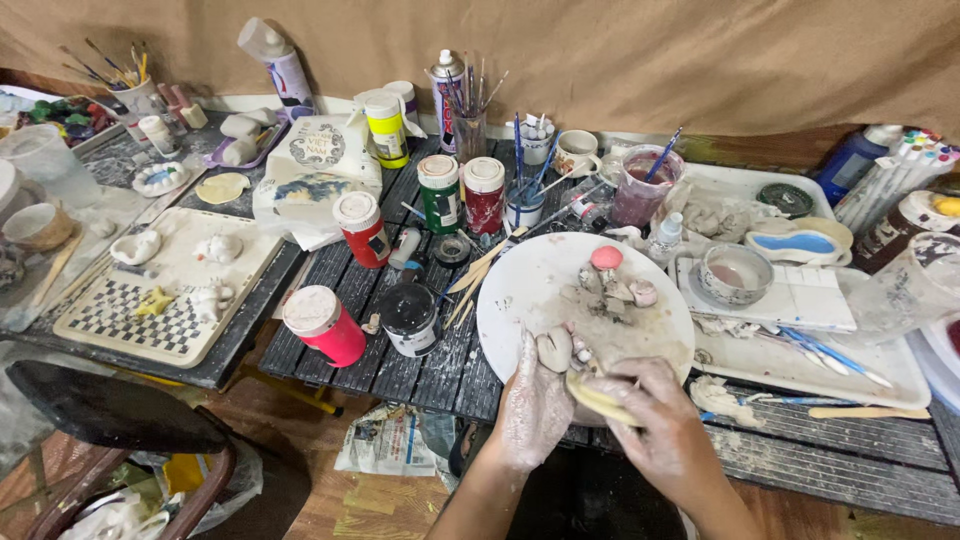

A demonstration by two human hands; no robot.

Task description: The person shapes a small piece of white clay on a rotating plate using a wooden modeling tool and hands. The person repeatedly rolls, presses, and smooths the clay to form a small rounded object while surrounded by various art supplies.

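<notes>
Craft/pottery-painting workshop. Evidence: dark slatted worktop (420,360) spattered with dried white clay. Round white board (530,290) at centre carries small clay pieces. Left of board: paint jars (440,190), spray can (447,95), brushes in a cup (470,125). Further left: checkered tray (120,320) of unpainted clay figures. Right of board: white tray (800,360) with brushes.

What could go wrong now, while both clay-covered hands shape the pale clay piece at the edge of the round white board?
The round white board appears to overhang the dark slatted table; pressure from the left hand or right hand might tip it. The pale clay piece is held past the edge and could drop. The small clay mushroom with a pink cap stands nearby and could topple.
</notes>
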